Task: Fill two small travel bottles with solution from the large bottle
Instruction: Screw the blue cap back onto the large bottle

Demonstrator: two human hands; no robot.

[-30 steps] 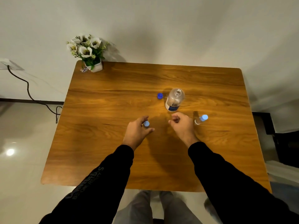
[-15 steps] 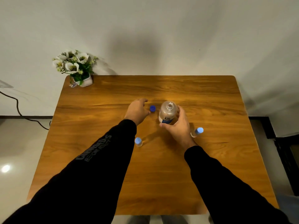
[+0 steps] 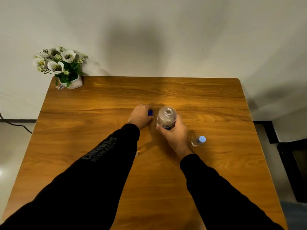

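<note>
The large clear bottle (image 3: 166, 117) stands upright and uncapped at the middle of the wooden table (image 3: 99, 100). My right hand (image 3: 174, 133) is wrapped around its lower body, over the blue label. Just left of it, my left hand (image 3: 141, 116) has its fingers closed on the dark blue cap (image 3: 150, 112). One small travel bottle (image 3: 198, 141) with a light blue cap stands to the right of my right wrist. The other small bottle (image 3: 136, 153) is almost fully hidden behind my left sleeve.
A white pot of white flowers (image 3: 66, 70) stands at the table's far left corner, against the wall. A black cable (image 3: 15, 124) runs along the floor on the left. Dark furniture (image 3: 292, 163) sits right of the table.
My left hand has left the small bottle, reached forward and closed on the blue cap. My right hand has taken hold of the large bottle. The camera has tilted so the table sits lower.
</note>
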